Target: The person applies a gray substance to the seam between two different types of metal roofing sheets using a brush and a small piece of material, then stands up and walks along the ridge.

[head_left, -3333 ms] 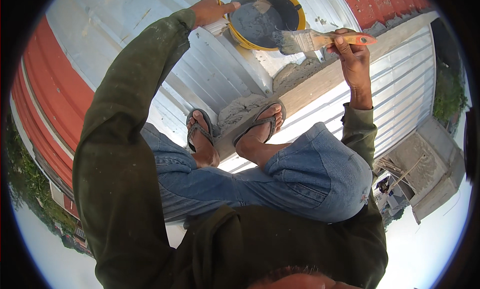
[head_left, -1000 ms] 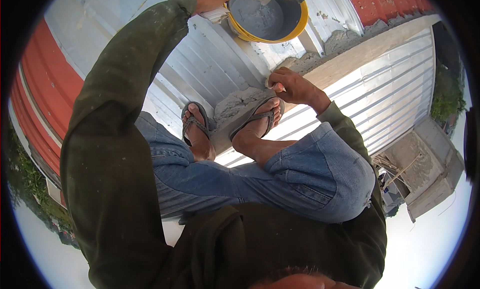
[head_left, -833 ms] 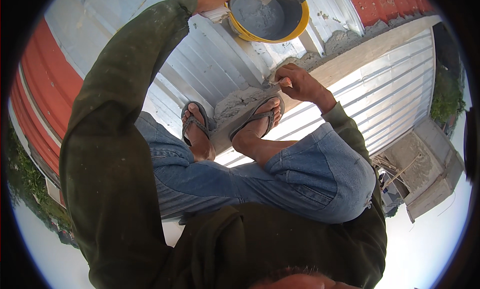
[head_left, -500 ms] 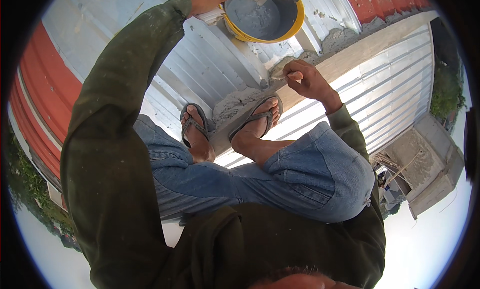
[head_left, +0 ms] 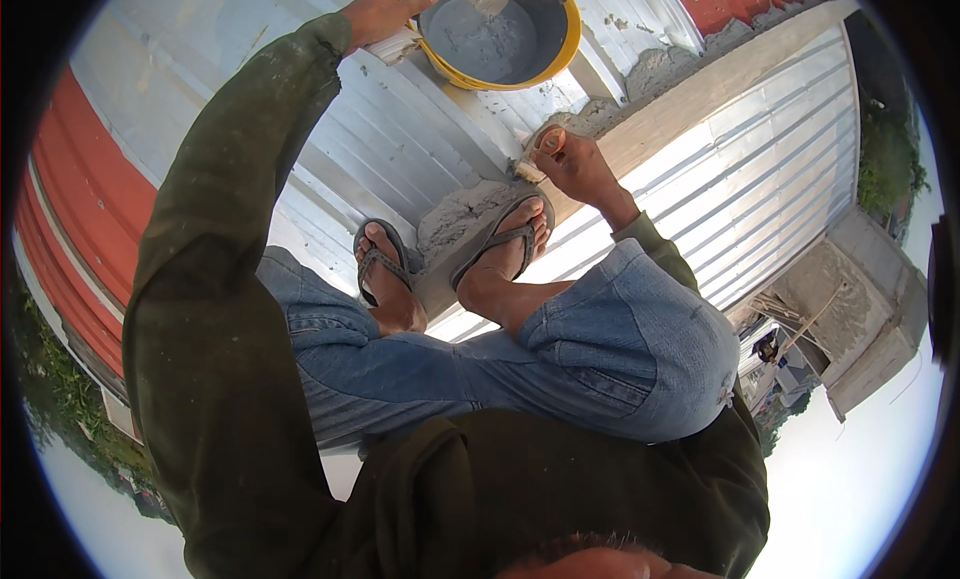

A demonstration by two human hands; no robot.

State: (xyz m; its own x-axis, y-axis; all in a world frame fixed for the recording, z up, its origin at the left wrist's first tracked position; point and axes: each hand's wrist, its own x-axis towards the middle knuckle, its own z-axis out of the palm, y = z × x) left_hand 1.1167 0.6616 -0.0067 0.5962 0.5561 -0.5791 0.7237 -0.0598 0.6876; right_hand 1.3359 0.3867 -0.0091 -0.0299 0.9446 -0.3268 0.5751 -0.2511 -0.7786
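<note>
**Ana:** Head view first: where is the round yellow plastic bucket of grey mortar (head_left: 495, 34)?

**Ben:** It stands on the white corrugated metal roof (head_left: 400, 139), up-slope of the person's feet. The left hand (head_left: 385, 9) lies flat on the bucket's near-left rim with fingers stretched out, probably to keep it from sliding down the ribs.

**Ana:** And the right hand (head_left: 575, 169)?

**Ben:** Just below and right of the bucket, fingers curled shut around a brush with an orange handle (head_left: 540, 149), bristles pressed into the rough grey mortar ridge (head_left: 470, 214) beside the long pale wooden beam (head_left: 720, 89).

**Ana:** Why crouch there?

**Ben:** I'd judge the feet in grey flip-flop sandals (head_left: 500, 244) straddle the ridge below the bucket to keep both within reach. Red roof sheets (head_left: 75, 199) lie well left of the bucket.
</note>
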